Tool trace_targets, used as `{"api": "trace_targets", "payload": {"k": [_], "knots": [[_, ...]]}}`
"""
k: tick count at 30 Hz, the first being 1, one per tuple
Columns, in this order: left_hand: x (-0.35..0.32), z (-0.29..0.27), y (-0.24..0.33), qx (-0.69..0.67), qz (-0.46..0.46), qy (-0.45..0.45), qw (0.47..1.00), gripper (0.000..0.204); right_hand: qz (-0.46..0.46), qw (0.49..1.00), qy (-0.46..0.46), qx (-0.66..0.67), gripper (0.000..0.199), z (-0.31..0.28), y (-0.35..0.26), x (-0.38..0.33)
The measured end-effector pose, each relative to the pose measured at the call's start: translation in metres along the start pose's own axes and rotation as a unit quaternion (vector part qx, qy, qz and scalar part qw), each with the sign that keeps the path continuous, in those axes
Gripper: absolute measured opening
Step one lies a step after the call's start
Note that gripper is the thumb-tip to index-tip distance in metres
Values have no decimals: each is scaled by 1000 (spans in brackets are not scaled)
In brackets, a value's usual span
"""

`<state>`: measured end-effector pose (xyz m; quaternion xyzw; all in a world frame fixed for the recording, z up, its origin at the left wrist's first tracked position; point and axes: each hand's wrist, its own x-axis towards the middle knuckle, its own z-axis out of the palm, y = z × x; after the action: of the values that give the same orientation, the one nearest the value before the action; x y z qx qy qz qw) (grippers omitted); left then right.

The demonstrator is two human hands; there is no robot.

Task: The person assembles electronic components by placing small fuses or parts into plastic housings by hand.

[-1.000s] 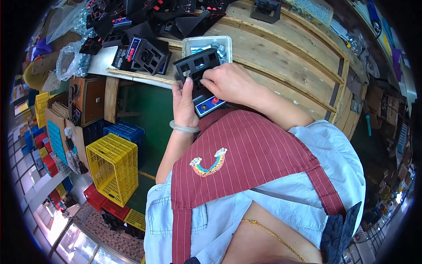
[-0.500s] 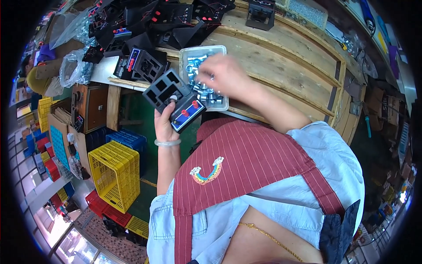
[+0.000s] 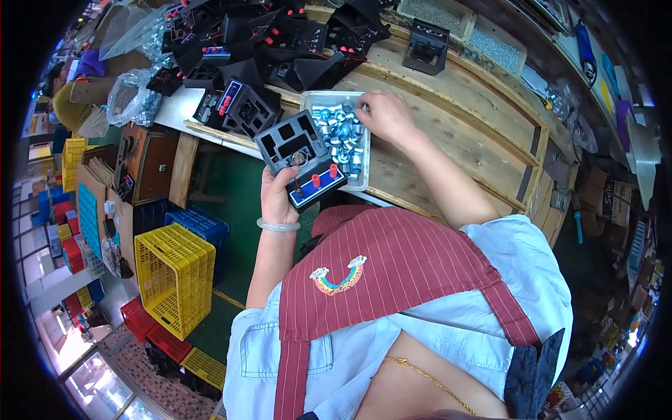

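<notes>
The left hand gripped a black plastic panel with 2 red terminals, held above the wooden table edge. The right hand reached into a clear tray of silver metal nuts, fingers pinched among them.

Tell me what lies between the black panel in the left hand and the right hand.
In the head view, a heap of shiny metal nuts in the clear tray lies between the black panel and the right hand, which reaches into the tray.
</notes>
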<state>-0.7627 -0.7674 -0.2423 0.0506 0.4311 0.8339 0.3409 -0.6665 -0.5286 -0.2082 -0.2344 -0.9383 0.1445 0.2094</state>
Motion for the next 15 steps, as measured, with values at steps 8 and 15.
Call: {"api": "trace_targets", "payload": {"k": [8, 15], "knots": [[-7, 0, -4, -25, 27, 2, 999, 40, 41, 988, -137, -58, 22, 12, -7, 26], [-8, 0, -9, -26, 25, 11, 999, 40, 54, 820, -187, 539, 18, -16, -12, -15]]}}
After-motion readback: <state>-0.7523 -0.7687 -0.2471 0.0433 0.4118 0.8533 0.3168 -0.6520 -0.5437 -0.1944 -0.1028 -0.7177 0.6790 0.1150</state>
